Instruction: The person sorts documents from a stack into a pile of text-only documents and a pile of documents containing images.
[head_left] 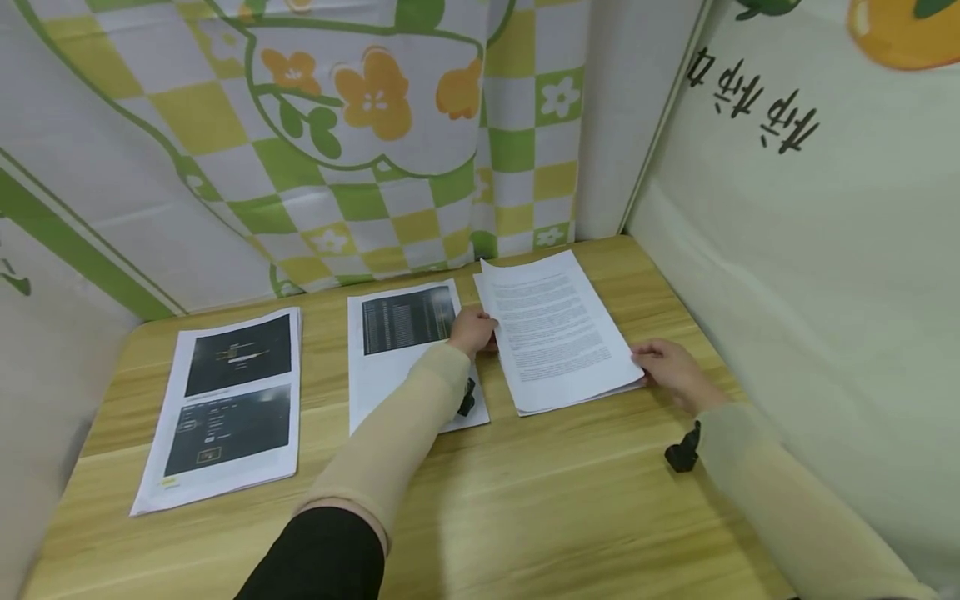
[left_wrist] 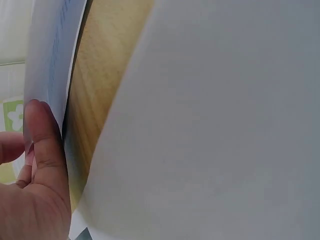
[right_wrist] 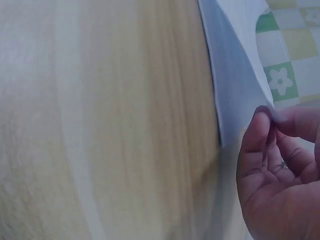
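A printed paper sheet (head_left: 551,321) with lines of small text lies over other sheets at the right of the table, slightly askew to them. My right hand (head_left: 671,371) pinches its lower right corner between thumb and fingertips; in the right wrist view that corner is raised above the paper (right_wrist: 227,95) beneath. At the sheet's left edge, my left hand (head_left: 472,329) grips the paper, thumb on one side and fingers on the other in the left wrist view. Below my left forearm lies the middle paper stack (head_left: 375,379), with a dark printed picture near its top, partly covered by the arm.
Another paper stack (head_left: 232,396) with two dark printed pictures lies on the left of the wooden table (head_left: 525,517). A checked, flowered curtain (head_left: 420,200) hangs along the back edge. A pale wall covering (head_left: 787,250) stands close along the right side.
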